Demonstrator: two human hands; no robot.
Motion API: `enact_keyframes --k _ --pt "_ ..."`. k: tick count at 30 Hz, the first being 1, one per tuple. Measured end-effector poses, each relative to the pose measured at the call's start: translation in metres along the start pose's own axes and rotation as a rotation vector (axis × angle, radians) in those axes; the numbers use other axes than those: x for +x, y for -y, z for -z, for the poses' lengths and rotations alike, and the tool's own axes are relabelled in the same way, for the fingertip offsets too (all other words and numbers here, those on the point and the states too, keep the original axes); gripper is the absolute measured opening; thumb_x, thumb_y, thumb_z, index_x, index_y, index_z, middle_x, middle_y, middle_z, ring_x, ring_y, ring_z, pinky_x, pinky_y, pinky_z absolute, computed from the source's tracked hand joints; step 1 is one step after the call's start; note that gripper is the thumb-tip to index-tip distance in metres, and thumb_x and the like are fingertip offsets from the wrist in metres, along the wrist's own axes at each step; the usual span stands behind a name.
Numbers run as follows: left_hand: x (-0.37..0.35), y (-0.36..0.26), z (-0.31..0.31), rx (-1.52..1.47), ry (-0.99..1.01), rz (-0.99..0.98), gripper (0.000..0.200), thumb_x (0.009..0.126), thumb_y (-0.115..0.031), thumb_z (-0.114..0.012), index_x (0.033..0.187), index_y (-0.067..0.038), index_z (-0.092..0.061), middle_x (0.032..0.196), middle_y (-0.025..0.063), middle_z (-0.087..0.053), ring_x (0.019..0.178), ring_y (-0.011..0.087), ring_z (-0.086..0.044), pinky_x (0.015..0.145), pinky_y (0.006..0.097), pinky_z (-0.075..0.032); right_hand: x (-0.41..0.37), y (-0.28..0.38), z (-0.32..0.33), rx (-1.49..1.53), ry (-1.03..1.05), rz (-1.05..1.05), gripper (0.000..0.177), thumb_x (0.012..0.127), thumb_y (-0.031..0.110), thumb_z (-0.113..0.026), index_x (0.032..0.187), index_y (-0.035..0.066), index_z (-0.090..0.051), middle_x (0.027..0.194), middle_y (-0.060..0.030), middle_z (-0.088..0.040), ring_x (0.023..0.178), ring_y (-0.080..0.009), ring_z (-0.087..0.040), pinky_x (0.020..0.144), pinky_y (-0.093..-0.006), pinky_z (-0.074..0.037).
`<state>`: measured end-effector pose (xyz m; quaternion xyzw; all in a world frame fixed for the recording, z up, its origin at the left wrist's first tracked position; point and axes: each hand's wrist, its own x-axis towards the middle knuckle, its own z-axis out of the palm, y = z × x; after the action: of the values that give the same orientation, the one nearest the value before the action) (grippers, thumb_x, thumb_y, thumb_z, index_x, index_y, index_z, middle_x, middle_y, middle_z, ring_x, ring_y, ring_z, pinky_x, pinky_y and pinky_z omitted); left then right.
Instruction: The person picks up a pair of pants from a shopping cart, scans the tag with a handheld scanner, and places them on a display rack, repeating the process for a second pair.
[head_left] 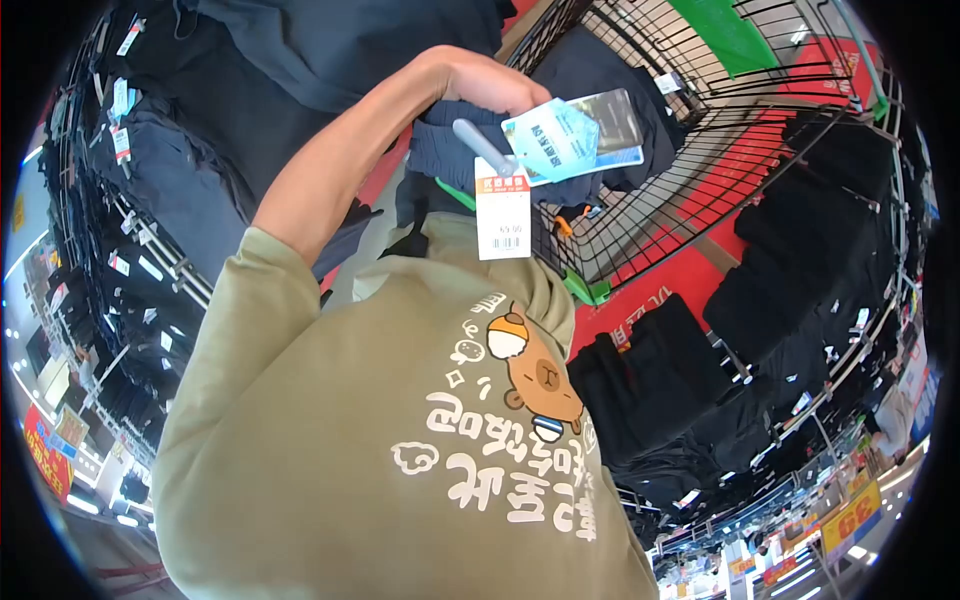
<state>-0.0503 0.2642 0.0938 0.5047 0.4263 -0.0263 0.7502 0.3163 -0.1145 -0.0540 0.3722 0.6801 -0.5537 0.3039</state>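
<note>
My left hand (495,88) reaches from the upper left and is closed on a dark navy garment (455,145) with a gathered elastic waistband. Its fingertips are partly hidden behind the tags and cloth. From the garment hang a blue-and-clear hang tag (560,140), a white price tag (503,222) and a long grey-blue plastic piece (484,147), perhaps a security tag. The garment is at the near side of a black wire shopping cart (660,235). More dark clothing (600,75) lies inside the cart. My right hand is not in view.
Dark clothes hang on a rack (160,250) at left. Folded black trousers (650,375) lie in stacks at right, beside red signboards (655,305). A green panel (725,35) is on the cart. Yellow price signs (850,520) stand farther off.
</note>
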Motion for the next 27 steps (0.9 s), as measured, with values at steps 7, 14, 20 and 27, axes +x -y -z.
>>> enact_keyframes --k 7,14,20,27 --pt "0.001 -0.014 -0.012 0.031 0.067 -0.045 0.051 0.078 -0.012 -0.063 0.126 0.002 -0.055 0.121 0.006 -0.059 0.109 0.0119 -0.052 0.093 0.0278 -0.04 -0.091 0.011 0.165 0.225 0.731 0.699 0.027 0.089 0.025 -0.066 0.101 0.001 -0.065 0.082 -0.009 -0.07 0.069 -0.0172 -0.066 0.062 -0.028 -0.053" --pt "0.01 -0.034 -0.018 0.297 0.176 -0.162 0.049 0.078 -0.013 -0.058 0.122 0.007 -0.055 0.108 0.0124 -0.065 0.096 0.0159 -0.058 0.087 0.0297 -0.044 -0.035 0.068 0.356 0.658 -0.972 0.427 0.044 0.089 0.022 -0.054 0.127 0.0 -0.052 0.114 -0.007 -0.057 0.093 -0.0116 -0.052 0.079 -0.025 -0.041" --pt "0.014 -0.034 -0.007 0.342 0.068 -0.072 0.047 0.087 -0.025 -0.053 0.123 0.005 -0.057 0.115 0.0098 -0.063 0.101 0.0142 -0.056 0.091 0.0286 -0.042 0.027 0.141 0.343 0.946 -0.67 0.56 0.047 0.087 0.023 -0.069 0.122 -0.003 -0.053 0.11 -0.0091 -0.063 0.102 -0.0159 -0.059 0.092 -0.0325 -0.046" --pt "-0.019 0.066 -0.012 -1.175 -0.207 -0.25 0.107 0.084 -0.08 -0.019 0.139 0.01 -0.035 0.144 0.026 -0.037 0.133 0.0343 -0.041 0.109 0.0454 -0.034 0.039 0.145 0.342 1.542 -0.59 0.652 0.034 0.095 0.022 -0.06 0.118 -0.002 -0.053 0.109 -0.009 -0.063 0.096 -0.0153 -0.062 0.084 -0.0305 -0.052"
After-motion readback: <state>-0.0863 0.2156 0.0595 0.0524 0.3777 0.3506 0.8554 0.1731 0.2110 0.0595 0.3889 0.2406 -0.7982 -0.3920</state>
